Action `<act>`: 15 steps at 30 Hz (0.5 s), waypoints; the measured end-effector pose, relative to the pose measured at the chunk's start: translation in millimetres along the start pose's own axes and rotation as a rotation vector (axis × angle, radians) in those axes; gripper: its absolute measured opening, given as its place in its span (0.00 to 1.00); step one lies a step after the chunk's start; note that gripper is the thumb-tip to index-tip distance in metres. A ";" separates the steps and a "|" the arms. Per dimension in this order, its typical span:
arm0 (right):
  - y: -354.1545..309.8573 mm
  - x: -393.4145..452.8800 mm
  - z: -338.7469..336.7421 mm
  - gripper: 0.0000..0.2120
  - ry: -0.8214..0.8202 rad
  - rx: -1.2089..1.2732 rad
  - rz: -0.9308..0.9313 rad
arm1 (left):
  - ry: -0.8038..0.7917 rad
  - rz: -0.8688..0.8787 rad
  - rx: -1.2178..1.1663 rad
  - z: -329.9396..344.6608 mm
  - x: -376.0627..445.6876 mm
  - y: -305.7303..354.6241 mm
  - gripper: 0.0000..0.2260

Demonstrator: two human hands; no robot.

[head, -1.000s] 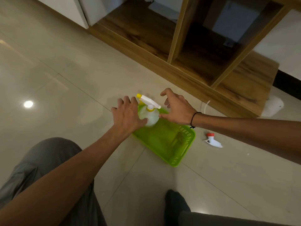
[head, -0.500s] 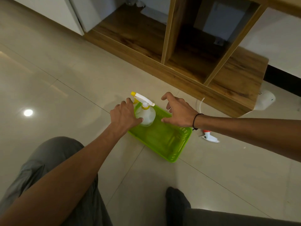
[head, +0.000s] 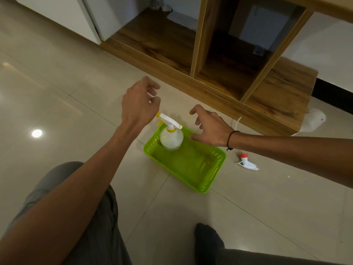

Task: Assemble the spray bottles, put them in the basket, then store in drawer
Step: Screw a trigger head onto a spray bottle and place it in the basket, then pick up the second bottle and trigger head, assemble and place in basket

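Note:
A clear round spray bottle [head: 171, 139] with a white and yellow trigger head stands upright in the far left corner of the green basket [head: 198, 178] on the floor. My left hand [head: 138, 105] hovers above and to the left of the bottle, fingers loosely curled, holding nothing. My right hand [head: 211, 127] is just right of the bottle over the basket's far rim, fingers spread, not touching it. A loose white spray head with a red collar [head: 246, 162] lies on the floor right of the basket.
A low wooden cabinet [head: 219, 60] with open compartments runs along the back. A white device [head: 313, 119] and a thin white tube [head: 236, 121] lie by its right end. My knees and dark sock [head: 208, 238] are in the foreground on the tiled floor.
Both hands have let go of the bottle. The left hand has lifted up and away; the right hand has opened and drawn slightly right. The bottle stays standing in the basket.

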State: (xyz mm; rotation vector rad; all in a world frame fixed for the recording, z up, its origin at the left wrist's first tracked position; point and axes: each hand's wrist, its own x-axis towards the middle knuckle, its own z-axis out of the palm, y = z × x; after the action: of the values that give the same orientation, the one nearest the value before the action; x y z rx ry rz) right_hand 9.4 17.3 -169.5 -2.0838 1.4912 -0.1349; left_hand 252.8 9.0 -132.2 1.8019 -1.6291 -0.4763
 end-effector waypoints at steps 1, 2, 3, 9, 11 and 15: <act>0.9 -0.7 -1.6 0.35 0.007 -0.004 0.001 | -0.004 0.049 -0.046 4.1 0.3 8.0 0.13; 2.0 -1.9 -3.1 0.35 0.013 -0.005 0.004 | -0.019 0.093 -0.088 10.1 -0.6 15.5 0.12; 3.2 -3.4 -4.9 0.34 0.021 -0.007 0.007 | -0.048 0.129 -0.135 17.5 -2.0 22.1 0.12; 16.5 -24.2 -19.1 0.32 0.067 -0.078 0.049 | -0.295 0.294 -0.198 65.8 -17.1 52.7 0.08; 23.6 -34.9 -25.1 0.30 0.081 -0.093 0.076 | -0.335 0.312 -0.195 79.1 -22.7 63.4 0.08; 44.1 -65.2 -36.5 0.27 0.090 -0.119 0.177 | -0.427 0.325 -0.187 104.1 -32.9 88.1 0.08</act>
State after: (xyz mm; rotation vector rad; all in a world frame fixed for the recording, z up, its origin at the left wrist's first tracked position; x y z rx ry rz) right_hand -66.4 52.1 -145.5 -2.0485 1.7694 -0.0741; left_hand 114.2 16.6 -152.7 1.3223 -2.0405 -0.8718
